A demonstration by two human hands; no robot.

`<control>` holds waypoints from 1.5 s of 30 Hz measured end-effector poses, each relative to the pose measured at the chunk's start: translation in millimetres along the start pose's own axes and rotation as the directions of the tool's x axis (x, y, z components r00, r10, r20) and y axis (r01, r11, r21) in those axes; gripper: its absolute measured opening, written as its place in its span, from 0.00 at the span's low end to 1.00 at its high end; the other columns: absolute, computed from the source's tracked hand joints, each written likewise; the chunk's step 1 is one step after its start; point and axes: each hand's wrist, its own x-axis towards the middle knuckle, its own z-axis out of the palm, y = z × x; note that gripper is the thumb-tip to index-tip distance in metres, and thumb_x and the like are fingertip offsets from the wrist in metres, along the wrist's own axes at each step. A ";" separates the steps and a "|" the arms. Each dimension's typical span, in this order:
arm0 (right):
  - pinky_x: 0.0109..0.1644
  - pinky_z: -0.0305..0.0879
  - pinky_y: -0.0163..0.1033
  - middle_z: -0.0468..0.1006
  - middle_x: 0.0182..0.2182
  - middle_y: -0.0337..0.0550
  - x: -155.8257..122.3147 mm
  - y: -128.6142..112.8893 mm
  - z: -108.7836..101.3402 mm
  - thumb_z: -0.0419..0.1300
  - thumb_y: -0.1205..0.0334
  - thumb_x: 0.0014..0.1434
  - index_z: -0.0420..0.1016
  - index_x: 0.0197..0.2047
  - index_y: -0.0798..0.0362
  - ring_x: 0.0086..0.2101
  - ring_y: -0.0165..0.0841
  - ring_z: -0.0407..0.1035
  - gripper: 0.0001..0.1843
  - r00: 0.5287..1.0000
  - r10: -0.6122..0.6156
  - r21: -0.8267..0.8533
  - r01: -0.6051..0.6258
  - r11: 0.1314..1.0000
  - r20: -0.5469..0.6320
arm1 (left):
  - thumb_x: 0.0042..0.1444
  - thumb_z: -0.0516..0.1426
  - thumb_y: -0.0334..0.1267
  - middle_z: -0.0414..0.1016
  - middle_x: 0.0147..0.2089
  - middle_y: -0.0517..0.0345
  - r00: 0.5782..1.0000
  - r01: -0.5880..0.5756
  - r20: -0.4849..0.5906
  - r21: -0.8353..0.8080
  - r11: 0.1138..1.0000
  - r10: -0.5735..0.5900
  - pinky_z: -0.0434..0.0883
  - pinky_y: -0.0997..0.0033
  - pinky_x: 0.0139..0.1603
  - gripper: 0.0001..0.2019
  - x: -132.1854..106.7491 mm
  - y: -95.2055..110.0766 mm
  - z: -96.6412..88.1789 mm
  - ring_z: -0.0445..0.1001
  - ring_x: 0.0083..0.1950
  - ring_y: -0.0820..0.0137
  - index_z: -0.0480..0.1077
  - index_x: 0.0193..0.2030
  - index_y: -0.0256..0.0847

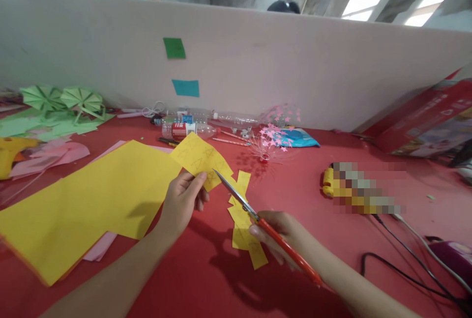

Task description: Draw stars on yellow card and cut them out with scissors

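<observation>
Between thumb and fingers, my left hand (186, 197) pinches a piece of yellow paper (197, 153) with stars drawn on it in pencil. My right hand (282, 237) grips red-handled scissors (278, 239). Their blades point up and left, and the tip meets the yellow paper near its lower middle; whether the blades are parted I cannot tell. Below the blades, several small yellow paper scraps (241, 227) lie on the red table (191, 278). Large yellow sheets (110, 190) are spread beside my left forearm.
Plastic bottles (180, 130), a pink star decoration (269, 138) and a blue packet (298, 137) lie along the white partition (228, 52). Folded green paper fans (81, 99) and a yellow tool (11, 153) are at left. A power strip (328, 183) with cables and a red box (431, 116) occupy the right.
</observation>
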 end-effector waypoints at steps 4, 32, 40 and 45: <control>0.17 0.48 0.30 0.60 0.11 0.29 0.7 -1.0 -1.0 0.58 0.43 0.54 0.59 0.23 0.51 0.12 0.23 0.52 0.22 1.000 0.029 0.014 -0.029 0.999 0.006 | 0.56 0.55 0.41 0.68 0.15 0.65 1.000 -0.006 -0.007 0.003 1.000 0.006 0.60 0.80 0.15 0.15 0.7 -1.3 -0.6 0.63 0.13 0.80 0.62 0.20 0.40; 0.14 0.49 0.28 0.61 0.12 0.30 -4.3 0.5 6.9 0.54 0.37 0.55 0.57 0.25 0.51 0.11 0.22 0.53 0.25 0.999 0.039 0.040 -0.040 0.998 0.037 | 0.56 0.55 0.44 0.68 0.14 0.64 0.995 0.060 0.089 -0.047 0.997 -0.056 0.59 0.80 0.15 0.17 -6.6 -0.6 5.3 0.61 0.13 0.80 0.63 0.19 0.40; 0.17 0.51 0.27 0.64 0.15 0.33 -5.6 1.2 6.9 0.52 0.36 0.58 0.59 0.27 0.52 0.14 0.22 0.57 0.26 0.997 -0.066 -0.022 0.067 0.998 0.037 | 0.57 0.54 0.44 0.67 0.13 0.63 0.981 0.079 0.181 -0.032 0.996 -0.072 0.59 0.80 0.16 0.20 -7.8 -2.7 6.4 0.61 0.13 0.81 0.63 0.16 0.38; 0.14 0.48 0.27 0.61 0.12 0.31 -2.6 2.9 9.8 0.53 0.34 0.54 0.59 0.26 0.52 0.11 0.21 0.53 0.27 1.000 0.004 0.067 -0.006 0.998 0.026 | 0.56 0.55 0.44 0.67 0.13 0.63 0.980 0.090 0.186 -0.080 0.993 -0.073 0.58 0.80 0.16 0.19 -7.9 -4.8 7.1 0.60 0.13 0.81 0.63 0.17 0.38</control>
